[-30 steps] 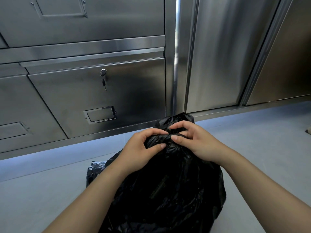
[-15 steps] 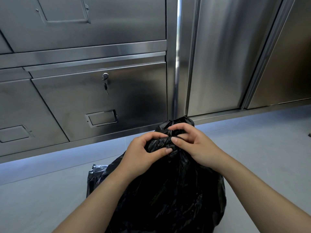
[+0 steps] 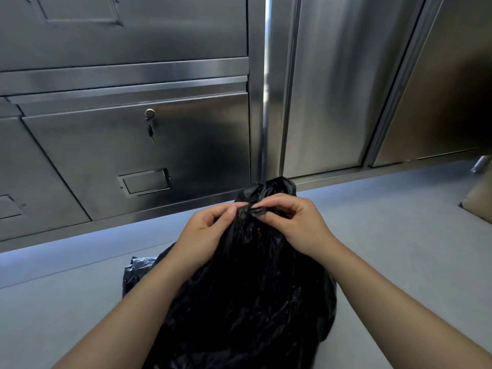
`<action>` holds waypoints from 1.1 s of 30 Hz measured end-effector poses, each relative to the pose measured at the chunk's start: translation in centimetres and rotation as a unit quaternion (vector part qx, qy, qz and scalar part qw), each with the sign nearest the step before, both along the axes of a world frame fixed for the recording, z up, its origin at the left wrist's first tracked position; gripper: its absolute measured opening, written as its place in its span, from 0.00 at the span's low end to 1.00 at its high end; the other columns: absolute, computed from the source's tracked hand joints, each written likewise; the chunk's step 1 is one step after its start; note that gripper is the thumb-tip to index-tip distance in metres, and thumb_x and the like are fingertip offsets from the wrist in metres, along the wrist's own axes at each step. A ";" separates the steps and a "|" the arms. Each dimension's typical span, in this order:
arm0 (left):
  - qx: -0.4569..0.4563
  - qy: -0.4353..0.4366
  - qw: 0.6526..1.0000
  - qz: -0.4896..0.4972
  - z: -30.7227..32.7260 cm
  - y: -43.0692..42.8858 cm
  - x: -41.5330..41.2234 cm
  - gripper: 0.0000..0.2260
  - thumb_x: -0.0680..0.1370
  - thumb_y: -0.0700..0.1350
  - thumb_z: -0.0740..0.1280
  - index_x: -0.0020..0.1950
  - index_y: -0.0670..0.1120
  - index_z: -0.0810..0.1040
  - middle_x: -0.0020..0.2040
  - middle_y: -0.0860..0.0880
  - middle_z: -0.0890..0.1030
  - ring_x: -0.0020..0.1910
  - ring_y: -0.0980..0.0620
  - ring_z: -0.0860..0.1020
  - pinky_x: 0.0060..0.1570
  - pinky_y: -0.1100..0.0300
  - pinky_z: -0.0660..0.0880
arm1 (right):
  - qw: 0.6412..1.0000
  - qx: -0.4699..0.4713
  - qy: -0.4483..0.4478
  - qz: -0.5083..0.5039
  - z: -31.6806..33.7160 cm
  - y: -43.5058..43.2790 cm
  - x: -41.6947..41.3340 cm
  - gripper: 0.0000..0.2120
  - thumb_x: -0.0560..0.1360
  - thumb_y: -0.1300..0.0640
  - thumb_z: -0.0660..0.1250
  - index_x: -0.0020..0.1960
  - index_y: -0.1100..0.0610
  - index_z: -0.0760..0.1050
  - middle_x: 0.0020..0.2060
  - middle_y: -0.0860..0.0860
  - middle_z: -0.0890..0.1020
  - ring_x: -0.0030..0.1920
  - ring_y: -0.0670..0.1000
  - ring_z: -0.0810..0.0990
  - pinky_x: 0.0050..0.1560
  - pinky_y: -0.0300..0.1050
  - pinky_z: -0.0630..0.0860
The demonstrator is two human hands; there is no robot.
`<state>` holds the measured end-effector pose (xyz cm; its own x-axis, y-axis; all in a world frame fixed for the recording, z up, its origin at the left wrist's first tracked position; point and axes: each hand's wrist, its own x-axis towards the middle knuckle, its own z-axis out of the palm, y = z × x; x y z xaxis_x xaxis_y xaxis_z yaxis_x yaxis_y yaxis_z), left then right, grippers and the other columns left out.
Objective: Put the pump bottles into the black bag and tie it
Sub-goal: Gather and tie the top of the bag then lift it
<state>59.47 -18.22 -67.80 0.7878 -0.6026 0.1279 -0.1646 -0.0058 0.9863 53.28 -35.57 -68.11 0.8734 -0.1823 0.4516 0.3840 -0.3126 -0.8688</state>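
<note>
A full black plastic bag (image 3: 247,296) stands on the grey floor in front of me, its top gathered into a twisted neck. My left hand (image 3: 205,230) pinches the neck from the left. My right hand (image 3: 295,222) pinches the same bunched plastic from the right, fingertips nearly meeting the left hand's. A loose tuft of the bag's top sticks up behind my fingers. No pump bottles show; whatever the bag holds is hidden.
Stainless steel cabinets (image 3: 133,155) with a keyed lock (image 3: 150,114) line the wall just behind the bag. Tall steel doors (image 3: 332,89) stand to the right. A brown cardboard box (image 3: 479,203) sits at the right edge of the grey floor (image 3: 386,222).
Both hands have shifted their grip on the bag's neck, with the fingertips now pinching closer together at the top. The view has tilted slightly, bringing the box into sight.
</note>
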 end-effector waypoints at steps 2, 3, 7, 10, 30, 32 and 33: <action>0.012 -0.018 1.000 0.001 0.2 0.1 0.1 0.10 0.79 0.45 0.64 0.54 0.55 0.83 0.51 0.53 0.85 0.53 0.55 0.82 0.54 0.63 0.76 | 0.999 0.032 -0.002 0.000 0.2 0.0 -0.2 0.13 0.69 0.64 0.72 0.39 0.44 0.82 0.38 0.42 0.84 0.43 0.42 0.81 0.49 0.33 0.73; 0.015 -0.029 0.999 0.011 0.3 0.1 0.1 0.10 0.77 0.44 0.66 0.52 0.56 0.83 0.50 0.54 0.85 0.52 0.56 0.82 0.52 0.64 0.77 | 0.999 0.047 0.001 0.007 0.3 0.0 -0.4 0.15 0.70 0.65 0.71 0.39 0.44 0.82 0.38 0.41 0.84 0.43 0.40 0.81 0.48 0.32 0.73; -0.008 -0.004 0.998 0.055 0.9 -0.4 0.1 0.11 0.64 0.48 0.76 0.45 0.58 0.85 0.42 0.52 0.87 0.42 0.56 0.84 0.43 0.67 0.77 | 0.997 0.081 0.001 0.010 0.5 -0.4 -0.7 0.16 0.71 0.68 0.69 0.39 0.46 0.82 0.39 0.42 0.85 0.44 0.39 0.81 0.48 0.30 0.73; -0.024 0.007 0.996 0.082 0.6 -1.1 -0.2 0.16 0.58 0.52 0.77 0.45 0.57 0.85 0.41 0.52 0.87 0.41 0.56 0.84 0.40 0.67 0.78 | 0.995 0.093 -0.008 -0.020 0.4 -0.5 -0.6 0.13 0.72 0.68 0.68 0.41 0.51 0.81 0.43 0.45 0.84 0.47 0.43 0.81 0.51 0.33 0.73; 0.072 -0.162 0.973 0.146 -0.7 -0.1 -0.8 0.10 0.79 0.44 0.64 0.47 0.58 0.82 0.42 0.63 0.84 0.41 0.62 0.82 0.40 0.74 0.75 | 0.973 0.155 0.078 -0.150 -0.8 -2.2 -2.0 0.07 0.76 0.60 0.66 0.41 0.52 0.79 0.38 0.48 0.83 0.41 0.46 0.80 0.49 0.43 0.76; 0.040 -0.136 0.977 0.161 -0.4 -0.7 -0.9 0.08 0.77 0.46 0.66 0.47 0.58 0.82 0.44 0.63 0.84 0.43 0.63 0.82 0.42 0.73 0.75 | 0.977 0.170 0.045 -0.122 0.2 -1.7 -1.8 0.06 0.77 0.62 0.64 0.43 0.55 0.77 0.40 0.49 0.84 0.40 0.44 0.80 0.45 0.38 0.77; 0.011 -0.088 0.981 0.172 -0.2 -1.1 -0.9 0.05 0.76 0.48 0.69 0.46 0.58 0.83 0.45 0.61 0.84 0.45 0.62 0.82 0.44 0.71 0.75 | 0.978 0.181 0.032 -0.101 0.7 -1.5 -1.8 0.05 0.77 0.63 0.63 0.45 0.57 0.77 0.39 0.47 0.85 0.36 0.41 0.79 0.40 0.33 0.75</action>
<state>58.59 -19.31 -68.05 0.9121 -0.3084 0.2702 -0.3170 -0.1124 0.9417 51.51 -37.07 -67.45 0.8271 -0.4925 0.2709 0.2875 -0.0434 -0.9568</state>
